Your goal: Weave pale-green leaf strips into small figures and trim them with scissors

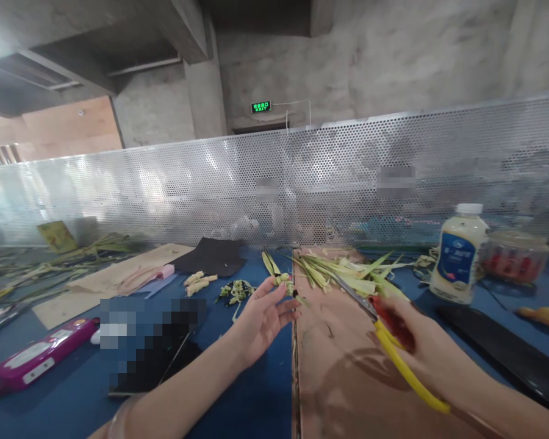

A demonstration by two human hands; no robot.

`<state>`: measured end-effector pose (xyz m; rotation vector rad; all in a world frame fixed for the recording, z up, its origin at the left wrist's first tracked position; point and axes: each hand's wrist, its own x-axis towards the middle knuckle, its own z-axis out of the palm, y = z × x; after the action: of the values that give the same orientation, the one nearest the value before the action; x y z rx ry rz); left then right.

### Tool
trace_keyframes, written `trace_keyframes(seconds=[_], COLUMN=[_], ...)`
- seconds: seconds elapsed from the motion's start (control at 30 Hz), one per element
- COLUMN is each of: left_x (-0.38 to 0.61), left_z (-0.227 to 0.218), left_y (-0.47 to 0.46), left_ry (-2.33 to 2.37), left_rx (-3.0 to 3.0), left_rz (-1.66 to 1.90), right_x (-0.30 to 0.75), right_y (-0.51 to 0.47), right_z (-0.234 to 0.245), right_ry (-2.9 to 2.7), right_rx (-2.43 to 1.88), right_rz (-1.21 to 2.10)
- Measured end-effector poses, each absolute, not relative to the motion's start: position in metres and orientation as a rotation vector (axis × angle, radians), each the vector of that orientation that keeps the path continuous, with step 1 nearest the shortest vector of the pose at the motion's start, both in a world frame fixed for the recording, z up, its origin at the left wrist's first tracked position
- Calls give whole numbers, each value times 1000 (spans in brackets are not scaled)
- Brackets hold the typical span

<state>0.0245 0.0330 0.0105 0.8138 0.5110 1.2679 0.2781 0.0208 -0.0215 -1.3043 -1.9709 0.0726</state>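
Note:
Near the middle, my left hand (258, 323) pinches a small pale-green knotted piece of plant leaf (282, 280) between thumb and fingertips. Scissors (405, 369) with yellow and red handles are gripped in my right hand (432, 347). Their blades point up and left, over a pile of pale green leaf strips (343, 272). A small heap of green knotted bits (238, 291) lies left of my left hand, with cream-coloured knotted pieces (200, 282) beyond it.
A white-capped bottle (455, 256), a lidded jar (516, 259) and a black phone-like slab (503, 347) are at the right. At the left lie a purple device (46, 355), a black sheet (210, 256) and brown paper (64, 303). A perforated metal screen (187, 189) stands behind.

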Motion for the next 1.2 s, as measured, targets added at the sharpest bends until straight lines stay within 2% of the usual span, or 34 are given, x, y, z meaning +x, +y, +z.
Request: trace_keyframes(seconds=[0.13, 0.37, 1.2], left_x=[23, 25, 22], left_z=[9, 10, 6], left_y=[34, 34, 39], left_ry=[495, 507, 487], left_rx=[820, 817, 805], left_rz=[1272, 1278, 1323], right_x=[272, 280, 282], right_y=[18, 17, 20], right_z=[-18, -26, -22], right_ry=[-2075, -2113, -2142], right_rx=[-1262, -1358, -1377], right_rz=[445, -10, -57])
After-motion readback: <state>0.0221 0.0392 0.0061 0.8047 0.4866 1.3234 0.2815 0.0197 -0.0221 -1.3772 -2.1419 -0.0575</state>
